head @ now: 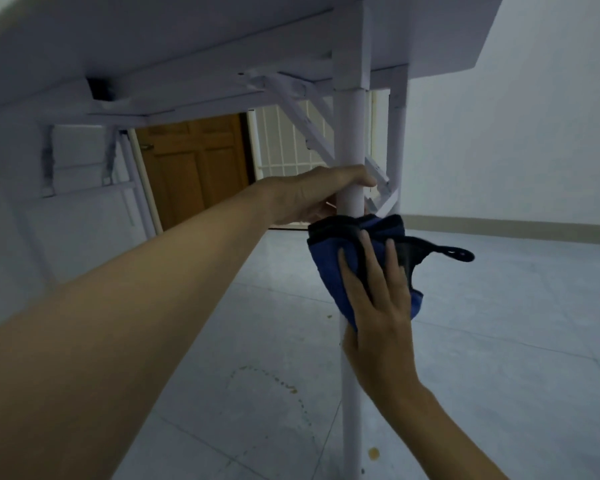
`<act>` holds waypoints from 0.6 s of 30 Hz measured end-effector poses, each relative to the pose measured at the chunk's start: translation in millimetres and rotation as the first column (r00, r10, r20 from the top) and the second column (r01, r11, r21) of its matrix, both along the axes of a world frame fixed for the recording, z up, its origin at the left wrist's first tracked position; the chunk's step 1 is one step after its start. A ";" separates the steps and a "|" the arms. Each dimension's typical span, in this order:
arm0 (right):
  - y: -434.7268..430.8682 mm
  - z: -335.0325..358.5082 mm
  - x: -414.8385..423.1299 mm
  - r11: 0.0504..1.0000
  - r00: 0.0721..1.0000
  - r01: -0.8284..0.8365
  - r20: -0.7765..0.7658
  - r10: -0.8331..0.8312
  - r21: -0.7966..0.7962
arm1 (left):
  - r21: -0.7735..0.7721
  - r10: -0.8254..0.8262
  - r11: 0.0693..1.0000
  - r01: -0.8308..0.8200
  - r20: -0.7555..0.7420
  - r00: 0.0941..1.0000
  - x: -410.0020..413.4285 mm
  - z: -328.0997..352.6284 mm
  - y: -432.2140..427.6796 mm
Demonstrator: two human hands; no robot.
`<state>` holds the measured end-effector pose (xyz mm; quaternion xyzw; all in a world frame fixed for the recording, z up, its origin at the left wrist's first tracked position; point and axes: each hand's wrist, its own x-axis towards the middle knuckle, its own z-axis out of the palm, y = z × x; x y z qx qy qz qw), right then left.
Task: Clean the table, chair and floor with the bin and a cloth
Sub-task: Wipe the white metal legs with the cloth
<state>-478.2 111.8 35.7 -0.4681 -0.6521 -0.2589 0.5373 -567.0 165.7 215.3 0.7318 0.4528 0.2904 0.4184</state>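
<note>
Room: pale tiled floor (499,341) and a plain white wall (516,133), seen from low under a white folding table (187,39); a brown wooden door (194,168) and a barred opening (284,140) stand behind it.
Table leg (352,126): a white round tube, running upright from the table's underside down to the bottom edge of the view.
Left hand (312,195): reaches in from the left, its fingers wrapped round the table leg, just above the cloth.
Cloth (329,268): blue with black edging, folded around the table leg about midway up; a black loop (458,254) sticks out to the right.
Right hand (381,327): comes up from the lower right and lies on the cloth, fingers (395,268) straight and spread, pressing it against the leg; the thumb is hidden.
Cloth and hands: the cloth sits under the right hand's fingers and directly below the left hand, almost touching it.
Floor marks: a faint brownish curved trail (284,382) and a small brown spot (373,453) lie near the foot of the leg.
</note>
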 end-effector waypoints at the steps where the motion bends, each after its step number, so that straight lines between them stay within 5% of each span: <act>1: 0.3 6.3 0.0 0.998 0.997 0.057 0.043 -0.057 0.008 | 0.017 0.013 1.000 -0.012 -0.009 1.000 0.7 -0.6 0.8; 10: 14.9 -14.8 -13.2 0.940 0.904 0.305 0.264 -0.336 0.152 | 0.145 0.000 0.989 0.002 -0.011 1.000 -1.8 -10.8 -1.8; 18: 9.8 -116.3 4.4 0.930 0.765 0.334 0.621 -0.171 -0.156 | 0.320 0.033 0.946 -0.060 0.088 0.996 6.9 -32.6 6.1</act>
